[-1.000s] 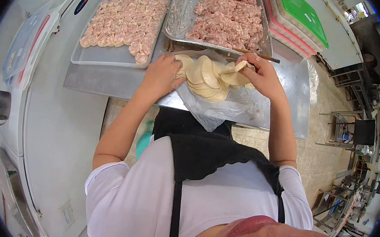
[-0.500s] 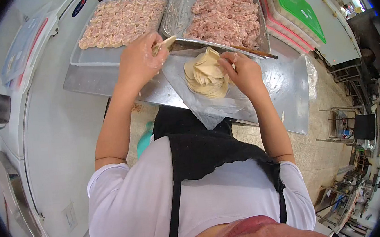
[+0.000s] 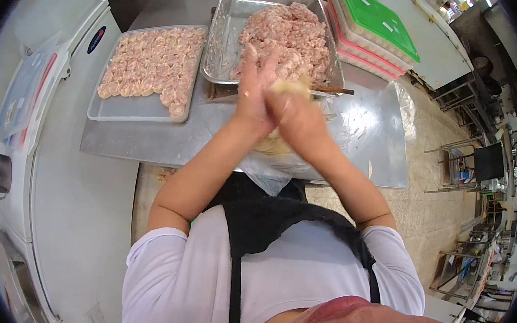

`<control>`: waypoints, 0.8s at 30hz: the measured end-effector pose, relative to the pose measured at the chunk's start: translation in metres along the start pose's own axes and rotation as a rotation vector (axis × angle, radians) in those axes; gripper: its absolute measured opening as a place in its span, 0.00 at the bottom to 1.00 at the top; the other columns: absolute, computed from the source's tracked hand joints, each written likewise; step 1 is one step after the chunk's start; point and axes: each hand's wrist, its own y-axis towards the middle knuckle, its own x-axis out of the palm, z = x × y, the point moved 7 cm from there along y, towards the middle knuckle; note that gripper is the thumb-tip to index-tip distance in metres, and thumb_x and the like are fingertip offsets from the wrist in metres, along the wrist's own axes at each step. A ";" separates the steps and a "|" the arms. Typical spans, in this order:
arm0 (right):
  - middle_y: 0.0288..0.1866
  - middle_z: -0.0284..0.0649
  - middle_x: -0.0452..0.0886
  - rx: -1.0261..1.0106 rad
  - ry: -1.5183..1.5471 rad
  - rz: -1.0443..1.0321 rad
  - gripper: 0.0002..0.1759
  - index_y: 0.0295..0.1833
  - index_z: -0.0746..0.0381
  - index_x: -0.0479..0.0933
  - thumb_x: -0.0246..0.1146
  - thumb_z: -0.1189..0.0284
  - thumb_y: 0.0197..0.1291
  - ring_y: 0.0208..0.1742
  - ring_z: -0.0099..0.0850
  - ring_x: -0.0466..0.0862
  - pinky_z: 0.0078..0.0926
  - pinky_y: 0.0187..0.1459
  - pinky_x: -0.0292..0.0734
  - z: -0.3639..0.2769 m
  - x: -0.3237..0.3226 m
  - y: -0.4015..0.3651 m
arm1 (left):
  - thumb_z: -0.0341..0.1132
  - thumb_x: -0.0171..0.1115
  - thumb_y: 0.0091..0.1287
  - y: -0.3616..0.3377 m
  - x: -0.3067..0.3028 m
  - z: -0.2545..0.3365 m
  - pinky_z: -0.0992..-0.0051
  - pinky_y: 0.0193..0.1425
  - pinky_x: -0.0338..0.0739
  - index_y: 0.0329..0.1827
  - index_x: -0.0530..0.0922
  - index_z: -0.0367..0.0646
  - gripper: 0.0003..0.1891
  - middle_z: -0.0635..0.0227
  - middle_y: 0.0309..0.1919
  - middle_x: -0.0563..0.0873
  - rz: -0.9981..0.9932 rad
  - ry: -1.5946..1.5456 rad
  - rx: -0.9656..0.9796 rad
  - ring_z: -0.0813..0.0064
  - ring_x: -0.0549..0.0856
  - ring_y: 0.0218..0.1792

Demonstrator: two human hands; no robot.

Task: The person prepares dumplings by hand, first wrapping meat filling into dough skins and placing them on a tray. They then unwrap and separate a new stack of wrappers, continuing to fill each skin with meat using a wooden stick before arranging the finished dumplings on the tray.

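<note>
My left hand has its fingers stretched out, just over the near side of the metal tray of minced meat. Against its palm side is my right hand, blurred by motion, its fingers closed on a pale dough wrapper. Below the hands, a stack of round dough wrappers lies on clear plastic, mostly hidden by my right hand and wrist. To the left, a clear plastic tray holds rows of small meat-filled dough pieces.
A wooden stick rests on the metal tray's near right corner. Stacked containers with a green lid stand at the right of the metal table. A white refrigerator is at left; a black chair is farther right.
My left hand has moved right, from beside the clear tray to my right hand, and its fingers have opened. My right hand has moved left, off the stack. The view has shifted.
</note>
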 end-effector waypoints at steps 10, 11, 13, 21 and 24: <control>0.34 0.47 0.78 0.116 0.020 -0.032 0.15 0.52 0.59 0.77 0.56 0.73 0.60 0.38 0.47 0.80 0.45 0.38 0.75 0.027 0.001 0.002 | 0.78 0.33 0.60 0.007 0.011 -0.010 0.58 0.75 0.56 0.76 0.52 0.39 0.54 0.55 0.73 0.62 -0.268 -0.174 -0.093 0.61 0.63 0.72; 0.33 0.47 0.77 0.063 0.134 0.025 0.15 0.53 0.59 0.77 0.56 0.73 0.60 0.39 0.47 0.79 0.45 0.39 0.75 0.015 -0.002 -0.001 | 0.77 0.34 0.62 0.008 0.012 -0.011 0.58 0.74 0.58 0.76 0.52 0.39 0.53 0.55 0.72 0.62 -0.310 -0.275 -0.100 0.61 0.64 0.72; 0.33 0.45 0.77 0.046 0.104 0.045 0.18 0.56 0.58 0.76 0.59 0.73 0.58 0.38 0.46 0.79 0.44 0.39 0.75 0.031 0.010 -0.002 | 0.77 0.34 0.62 0.011 0.001 -0.020 0.58 0.74 0.58 0.77 0.52 0.40 0.53 0.54 0.73 0.62 -0.133 -0.185 -0.062 0.60 0.64 0.71; 0.41 0.48 0.82 0.118 0.099 0.031 0.20 0.56 0.56 0.75 0.62 0.73 0.56 0.41 0.47 0.83 0.41 0.39 0.77 0.007 0.001 -0.003 | 0.76 0.36 0.62 0.002 -0.007 -0.031 0.60 0.70 0.63 0.77 0.50 0.42 0.52 0.52 0.67 0.68 -0.174 -0.216 -0.193 0.59 0.71 0.65; 0.36 0.48 0.82 0.338 0.119 -0.141 0.19 0.57 0.56 0.74 0.59 0.74 0.58 0.39 0.47 0.83 0.41 0.38 0.77 0.066 0.023 0.003 | 0.74 0.36 0.65 0.000 -0.029 -0.025 0.61 0.68 0.65 0.78 0.50 0.46 0.48 0.50 0.68 0.67 -0.054 0.026 -0.132 0.60 0.69 0.67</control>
